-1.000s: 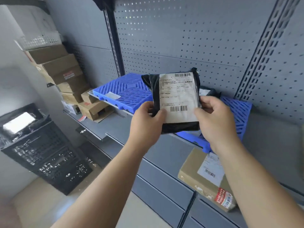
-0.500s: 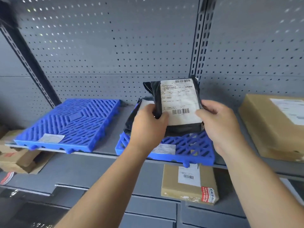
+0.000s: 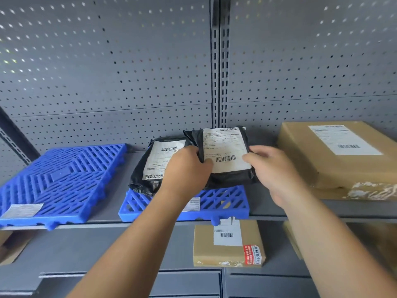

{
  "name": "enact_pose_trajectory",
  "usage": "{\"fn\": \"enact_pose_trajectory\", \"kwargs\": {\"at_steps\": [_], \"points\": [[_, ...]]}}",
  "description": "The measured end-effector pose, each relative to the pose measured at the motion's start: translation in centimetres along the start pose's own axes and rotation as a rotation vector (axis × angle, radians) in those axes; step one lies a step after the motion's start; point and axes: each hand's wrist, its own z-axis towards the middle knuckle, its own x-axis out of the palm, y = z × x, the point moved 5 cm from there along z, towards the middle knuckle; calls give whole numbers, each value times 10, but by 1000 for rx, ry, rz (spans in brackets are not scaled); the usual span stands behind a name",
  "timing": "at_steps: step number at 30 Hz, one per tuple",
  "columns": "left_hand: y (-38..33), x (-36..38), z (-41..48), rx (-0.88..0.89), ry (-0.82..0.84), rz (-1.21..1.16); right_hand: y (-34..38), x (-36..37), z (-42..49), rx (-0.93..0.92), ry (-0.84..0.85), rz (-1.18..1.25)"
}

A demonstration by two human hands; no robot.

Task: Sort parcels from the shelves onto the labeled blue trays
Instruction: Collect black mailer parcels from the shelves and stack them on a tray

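A black poly-bag parcel (image 3: pixel 225 151) with a white shipping label rests low over the right half of the middle blue tray (image 3: pixel 225 201). My left hand (image 3: pixel 184 168) grips its left edge and my right hand (image 3: pixel 272 168) grips its right edge. A second black parcel (image 3: pixel 156 162) with its own label lies on the tray's left half, partly hidden by my left hand. A white label on the tray's front edge is partly covered by my left forearm. Another blue tray (image 3: pixel 62 183) with a white label sits to the left, with nothing on it.
A large brown carton (image 3: pixel 339 155) stands on the same shelf, close to the right of the tray. On the shelf below lie a small brown box (image 3: pixel 227 244) with a red sticker and other cartons at the edges. Grey pegboard (image 3: pixel 129 72) backs the shelf.
The view swung right to face the middle tray. Both hands lowered the black parcel toward the tray's right half, beside the other black parcel.
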Motion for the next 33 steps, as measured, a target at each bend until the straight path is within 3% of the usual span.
{"fn": "enact_pose_trajectory", "kwargs": {"at_steps": [10, 18, 33], "points": [[-4, 7, 3, -8, -130, 408, -14, 4, 18, 78, 138, -60], [-6, 9, -1, -26, -153, 371, -15, -2, 27, -20, 128, -73], [-23, 29, -26, 59, -180, 269, -17, -21, 11, -220, 72, -328]]}}
